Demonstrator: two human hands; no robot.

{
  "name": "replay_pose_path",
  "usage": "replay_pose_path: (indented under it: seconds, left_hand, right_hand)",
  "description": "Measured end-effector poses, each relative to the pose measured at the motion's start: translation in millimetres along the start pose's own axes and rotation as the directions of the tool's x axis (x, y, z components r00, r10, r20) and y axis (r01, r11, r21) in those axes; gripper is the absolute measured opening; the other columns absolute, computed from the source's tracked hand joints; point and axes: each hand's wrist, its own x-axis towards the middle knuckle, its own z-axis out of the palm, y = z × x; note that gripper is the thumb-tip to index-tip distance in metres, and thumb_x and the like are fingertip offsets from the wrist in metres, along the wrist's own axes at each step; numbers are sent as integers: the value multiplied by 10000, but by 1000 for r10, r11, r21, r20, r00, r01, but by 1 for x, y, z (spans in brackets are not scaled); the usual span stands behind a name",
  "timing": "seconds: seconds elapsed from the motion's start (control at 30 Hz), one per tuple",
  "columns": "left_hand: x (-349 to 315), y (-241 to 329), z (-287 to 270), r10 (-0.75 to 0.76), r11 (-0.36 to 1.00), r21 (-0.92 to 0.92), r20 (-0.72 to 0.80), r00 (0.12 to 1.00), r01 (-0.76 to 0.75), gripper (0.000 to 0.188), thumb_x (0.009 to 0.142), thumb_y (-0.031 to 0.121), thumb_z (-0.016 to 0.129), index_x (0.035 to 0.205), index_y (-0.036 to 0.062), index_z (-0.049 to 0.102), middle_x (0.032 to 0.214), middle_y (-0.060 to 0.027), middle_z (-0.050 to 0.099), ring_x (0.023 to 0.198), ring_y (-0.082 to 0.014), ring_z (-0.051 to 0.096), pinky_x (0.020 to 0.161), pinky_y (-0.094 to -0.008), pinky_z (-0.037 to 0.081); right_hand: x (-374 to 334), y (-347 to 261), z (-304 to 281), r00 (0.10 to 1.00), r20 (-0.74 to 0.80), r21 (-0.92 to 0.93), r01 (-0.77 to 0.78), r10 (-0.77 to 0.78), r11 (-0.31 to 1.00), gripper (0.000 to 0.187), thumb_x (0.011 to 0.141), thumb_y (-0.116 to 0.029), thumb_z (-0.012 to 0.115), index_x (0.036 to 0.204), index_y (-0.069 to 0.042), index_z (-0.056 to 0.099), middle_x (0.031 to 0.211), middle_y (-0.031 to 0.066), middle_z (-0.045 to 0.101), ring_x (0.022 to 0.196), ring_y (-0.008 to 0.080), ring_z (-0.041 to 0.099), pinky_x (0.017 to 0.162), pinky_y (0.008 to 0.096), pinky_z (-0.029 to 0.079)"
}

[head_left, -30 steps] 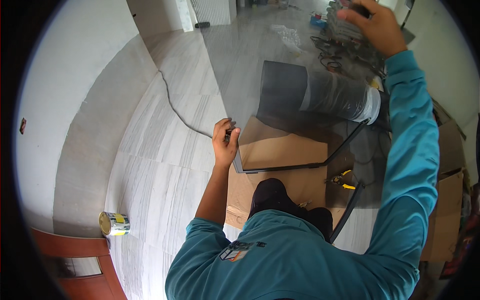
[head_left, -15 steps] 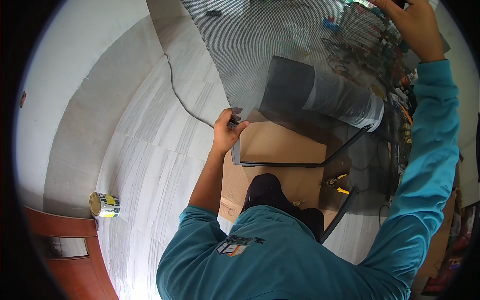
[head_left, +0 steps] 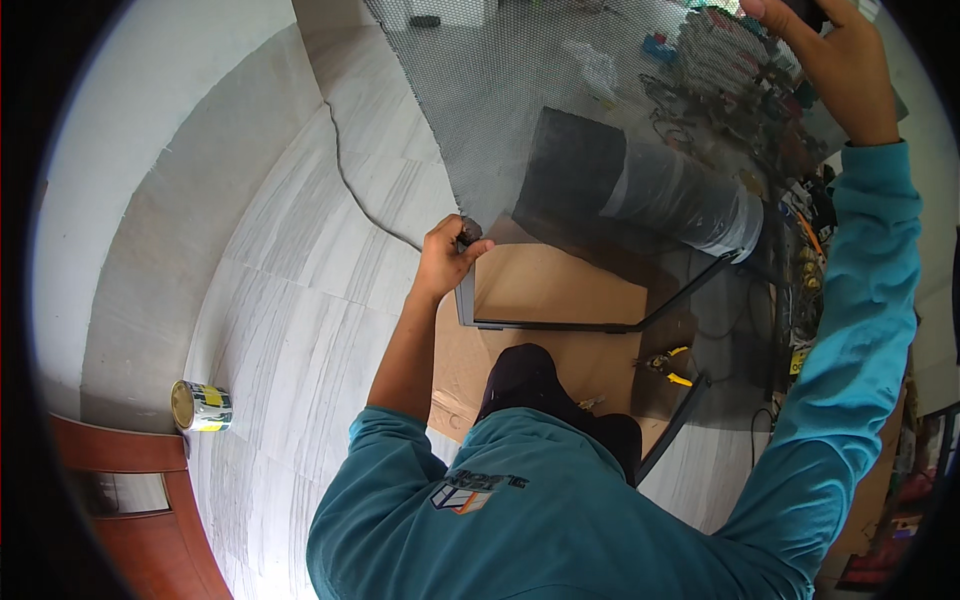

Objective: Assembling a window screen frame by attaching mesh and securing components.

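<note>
Dark-grey, see-through mesh sheet point(head_left: 490, 110) is pinched in the fingers of the left hand point(head_left: 448, 258), beside a slim black frame point(head_left: 550, 326). The right hand point(head_left: 848, 72) grips the sheet too.

Dark lettering point(head_left: 497, 480) and a shield-shaped emblem point(head_left: 462, 498) stand on the chest of the teal shirt point(head_left: 600, 530). Left of the shirt, a can point(head_left: 201, 407) bears a printed label (too small to read); beside the shirt's right sleeve, a yellow patch point(head_left: 798, 361) carries indistinct dark marks.
</note>
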Motion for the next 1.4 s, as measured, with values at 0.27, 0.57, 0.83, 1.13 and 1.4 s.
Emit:
replay_pose_path:
  seconds: [0.27,0.57,0.83,1.13,1.4]
  left_hand:
    - [10,-13,-6,-36,999,5,168,985,35,269,737,140,820,767,3,591,690,-122,579,614,-209,519,566,-339,436]
    - [22,-3,-4,-29,1000,1,260,965,29,228,781,82,786,750,-12,581,661,-59,569,610,-141,480,580,-289,428]
    - [16,-1,0,11,1000,6,220,976,-13,198,786,56,779,778,-15,594,656,-63,580,595,-142,491,577,-279,428]
    - [15,3,-3,-21,1000,12,214,977,19,193,773,40,776,780,-11,590,668,-85,582,595,-172,508,579,-299,436]
    - [16,1,-1,-42,999,11,214,976,41,217,755,29,785,780,-13,574,673,-85,577,605,-172,509,586,-299,435]
  right_hand:
    - [4,15,-9,979,143,130,-167,148,977,340,740,-216,837,713,-8,569,609,19,509,548,102,448,491,290,378]
    - [12,41,-20,970,235,178,-100,57,979,435,731,-388,788,755,18,633,767,221,640,723,362,622,651,433,476]
    - [-5,67,-7,971,220,267,-150,91,952,448,722,-382,812,763,21,621,733,192,624,676,312,604,633,412,468]
    - [-16,73,8,965,203,309,-223,165,925,410,728,-330,836,740,9,606,665,117,593,611,170,537,567,349,452]
    - [-27,81,12,948,227,212,-270,222,939,433,746,-351,830,726,2,580,632,78,535,585,150,469,541,348,412]
